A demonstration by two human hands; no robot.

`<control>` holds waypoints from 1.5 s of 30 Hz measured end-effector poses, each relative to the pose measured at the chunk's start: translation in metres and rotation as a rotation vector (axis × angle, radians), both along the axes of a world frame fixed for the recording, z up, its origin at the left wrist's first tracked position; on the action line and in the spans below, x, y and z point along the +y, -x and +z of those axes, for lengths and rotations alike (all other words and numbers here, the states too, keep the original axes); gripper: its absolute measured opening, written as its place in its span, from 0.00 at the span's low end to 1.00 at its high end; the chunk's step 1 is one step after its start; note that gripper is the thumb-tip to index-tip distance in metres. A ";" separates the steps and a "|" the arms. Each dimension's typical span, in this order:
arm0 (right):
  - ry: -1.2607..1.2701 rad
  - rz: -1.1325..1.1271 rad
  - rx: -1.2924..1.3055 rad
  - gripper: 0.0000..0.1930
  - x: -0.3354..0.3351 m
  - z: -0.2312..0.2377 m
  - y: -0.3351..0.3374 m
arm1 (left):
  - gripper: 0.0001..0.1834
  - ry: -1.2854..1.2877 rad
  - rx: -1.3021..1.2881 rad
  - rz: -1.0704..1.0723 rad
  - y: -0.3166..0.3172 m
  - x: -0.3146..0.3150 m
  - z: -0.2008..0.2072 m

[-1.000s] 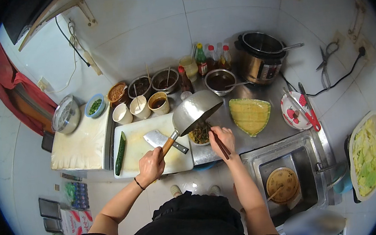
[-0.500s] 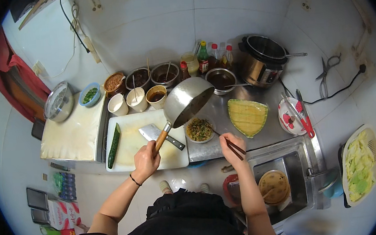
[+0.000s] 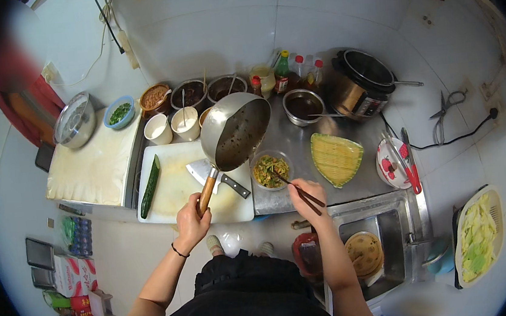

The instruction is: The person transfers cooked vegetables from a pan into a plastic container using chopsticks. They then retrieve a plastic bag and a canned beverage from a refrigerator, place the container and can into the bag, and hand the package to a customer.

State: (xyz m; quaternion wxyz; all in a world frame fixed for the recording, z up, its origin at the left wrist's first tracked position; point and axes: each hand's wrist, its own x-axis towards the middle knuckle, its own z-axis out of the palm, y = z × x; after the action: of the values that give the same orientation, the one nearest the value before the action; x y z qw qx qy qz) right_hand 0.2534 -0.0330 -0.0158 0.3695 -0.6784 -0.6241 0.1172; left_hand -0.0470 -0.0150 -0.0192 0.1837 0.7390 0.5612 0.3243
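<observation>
My left hand (image 3: 193, 223) is wrapped round the wooden handle of a metal saucepan (image 3: 208, 139). The pan is tipped, its oily inside facing right, and it hangs over the far right part of a white cutting board (image 3: 175, 200). Dark chopsticks (image 3: 301, 193) are gripped in my right hand (image 3: 309, 201). Their tips reach into a clear bowl (image 3: 289, 162) of chopped greenish-yellow food (image 3: 269, 171) on the metal counter. On the board lie a cucumber (image 3: 150, 187) and a cleaver (image 3: 226, 181), its blade partly hidden by the pan.
Seasoning bowls (image 3: 189, 96), white tubs (image 3: 158, 130), bottles (image 3: 297, 73) and a pressure cooker (image 3: 360, 80) line the wall. A bamboo tray (image 3: 336, 158) is right of the bowl. The sink (image 3: 393, 220) holds a brown round container (image 3: 364, 252). Cabbage (image 3: 479, 238) fills a basket at far right.
The saucepan has moved left, away from the bowl, and its opening has turned more toward the right. The bowl is now in fuller view, with the chopsticks' tips farther into the food.
</observation>
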 end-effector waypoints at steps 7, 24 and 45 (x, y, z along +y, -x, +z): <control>-0.079 -0.019 -0.079 0.06 -0.001 0.001 -0.006 | 0.19 0.100 -0.092 0.053 0.000 -0.006 0.006; -0.009 -0.046 0.082 0.09 0.008 -0.025 0.036 | 0.19 0.089 -0.129 0.067 0.014 -0.007 0.008; 0.034 -0.048 0.225 0.10 -0.011 -0.026 0.002 | 0.17 0.243 -0.263 0.047 -0.021 -0.010 0.007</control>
State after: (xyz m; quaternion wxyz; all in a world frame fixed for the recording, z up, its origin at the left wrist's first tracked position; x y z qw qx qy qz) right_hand 0.2516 -0.0443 -0.0415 0.4285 -0.6818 -0.5602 0.1942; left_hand -0.0260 -0.0247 -0.0124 0.3359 0.6494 0.5844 0.3519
